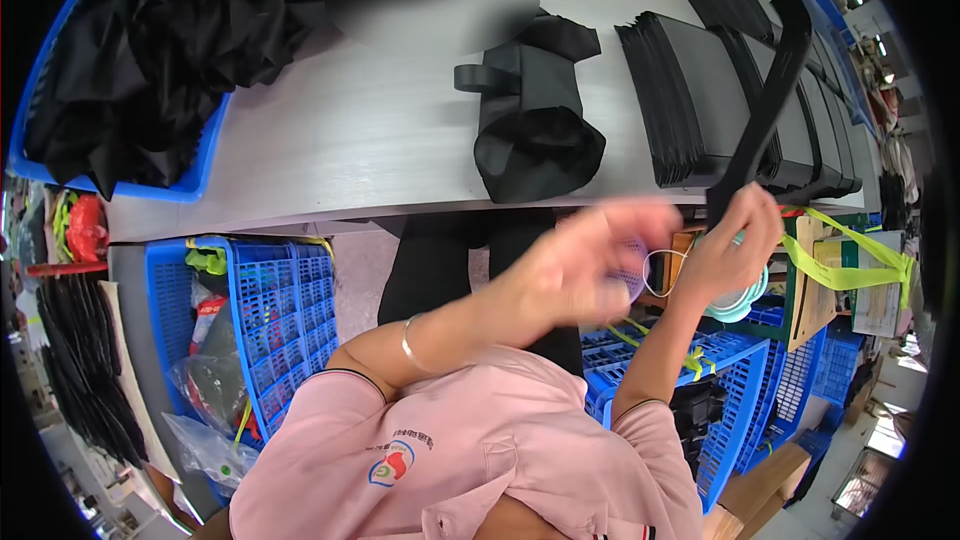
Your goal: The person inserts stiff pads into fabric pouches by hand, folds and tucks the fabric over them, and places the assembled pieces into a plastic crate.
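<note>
My right hand [738, 240] is closed on the lower end of a long black strap [765, 110], which rises over the table's right part. My left hand [605, 265] is beside it, blurred by motion, its fingers apart and nothing visible between them. A black fabric bag [535, 120] with a small side loop lies on the grey table [350, 130], its open end facing me. Stacks of folded black pieces [690, 90] stand to the right of the bag, behind the strap.
A blue crate [215, 155] heaped with black fabric [180, 50] is at the table's left. Below the table are a blue basket [285, 310] with plastic bags on the left and another blue basket [735, 410] on the right. A yellow-green ribbon [840, 265] hangs at the right.
</note>
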Demonstrator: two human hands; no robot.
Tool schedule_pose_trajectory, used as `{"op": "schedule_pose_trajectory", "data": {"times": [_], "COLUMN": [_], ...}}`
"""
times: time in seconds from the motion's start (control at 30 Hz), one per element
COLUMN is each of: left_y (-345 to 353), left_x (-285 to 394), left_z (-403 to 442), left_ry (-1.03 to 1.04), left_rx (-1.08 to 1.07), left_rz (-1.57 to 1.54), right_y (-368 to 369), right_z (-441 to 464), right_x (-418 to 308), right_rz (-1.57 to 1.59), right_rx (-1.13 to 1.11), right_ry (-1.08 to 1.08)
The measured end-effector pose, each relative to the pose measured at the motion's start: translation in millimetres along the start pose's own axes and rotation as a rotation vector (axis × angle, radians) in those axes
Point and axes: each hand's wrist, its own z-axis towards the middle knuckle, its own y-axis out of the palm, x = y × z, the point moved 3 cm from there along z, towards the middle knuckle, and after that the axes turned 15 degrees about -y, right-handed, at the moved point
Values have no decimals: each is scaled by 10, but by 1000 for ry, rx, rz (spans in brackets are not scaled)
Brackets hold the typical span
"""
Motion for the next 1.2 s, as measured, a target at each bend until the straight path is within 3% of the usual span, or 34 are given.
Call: {"op": "schedule_pose_trajectory", "data": {"times": [0.03, 0.1, 0.17, 0.23, 0.37, 0.43, 0.5, 0.6, 0.63, 0.67, 0.77, 0.8, 0.83, 0.9, 0.93, 0.97, 1.03, 1.13, 1.2], "left_y": [-243, -585, -764, -873, -796, -713, -674, -722, -732, -737, -617, -628, -648, -698, -784, -833, -979, -1444, -1364], "left_x": [-68, -248, -340, -415, -483, -392, -390, -409, -399, -387, -373, -371, -405, -270, -217, -178, -68, -74, 0], "left_z": [166, 251, 280, 218, 143, 77, 44, 8, -9, -15, -11, -43, -109, -228, -308, -367, -335, -148, -56], "left_ry": [51, 41, 28, -135, -50, -84, -105, -137, -144, -150, -160, -110, -58, 293, 338, 396, 504, 259, 353], "left_rx": [146, 262, 301, 191, 145, 208, 263, 240, 226, 210, 305, 368, 500, 869, 1084, 1255, 1345, 1099, 1068], "left_rz": [115, 76, 59, -17, -191, -234, -230, -199, -204, -208, 3, 251, 420, 956, 1208, 1222, 1462, 1321, 1312], "right_y": [-126, -206, -321, -437, -454, -490, -495, -472, -415, -430, -437, -454, -464, -476, -471, -458, -398, -341, -318], "right_z": [-55, -319, -545, -788, -1027, -835, -857, -928, -1090, -1111, -1089, -1171, -1239, -1321, -1393, -1458, -1482, -1427, -1332], "right_x": [-229, -537, -817, -917, -735, -779, -781, -779, -825, -855, -865, -787, -729, -648, -594, -549, -517, -586, -663], "right_rz": [18, 420, 749, 993, 1096, 745, 510, 648, 928, 950, 1018, 1045, 1073, 1145, 1195, 1242, 1175, 1137, 1167], "right_rx": [-96, -202, -419, -632, -539, -476, -495, -486, -325, -394, -611, -668, -727, -682, -688, -694, -781, -794, -720], "right_ry": [-40, -49, 92, 403, 719, 406, 237, 312, 610, 582, 643, 707, 769, 859, 917, 976, 908, 931, 983]}}
